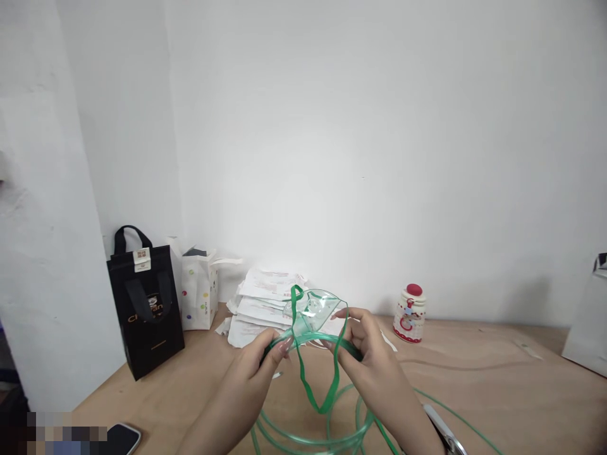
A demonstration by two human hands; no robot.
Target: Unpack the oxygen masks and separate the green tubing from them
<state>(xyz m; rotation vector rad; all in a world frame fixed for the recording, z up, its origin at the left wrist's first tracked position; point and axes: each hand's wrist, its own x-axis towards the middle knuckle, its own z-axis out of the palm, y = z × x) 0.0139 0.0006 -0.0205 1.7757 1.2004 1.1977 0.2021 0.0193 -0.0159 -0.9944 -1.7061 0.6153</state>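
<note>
My left hand [265, 357] is closed around the left side of a coil of clear green tubing [308, 340]. Across from it, my right hand [363, 344] grips the same coil on its right side, with the index finger raised by the mask. A clear plastic oxygen mask [315, 306] sits at the top of the coil, between both hands. Its green elastic strap [318, 404] hangs in a loop in front of the tubing. Lower loops of tubing [313, 439] droop below my hands, and a thin length trails right over the table.
White printed packages [258, 309] lie stacked against the wall. A black bag [152, 341] and a white dotted bag [199, 294] stand left. To the right are a red-lidded bottle [409, 316] and scissors [446, 433]. A phone [122, 439] rests on the wooden table [474, 373].
</note>
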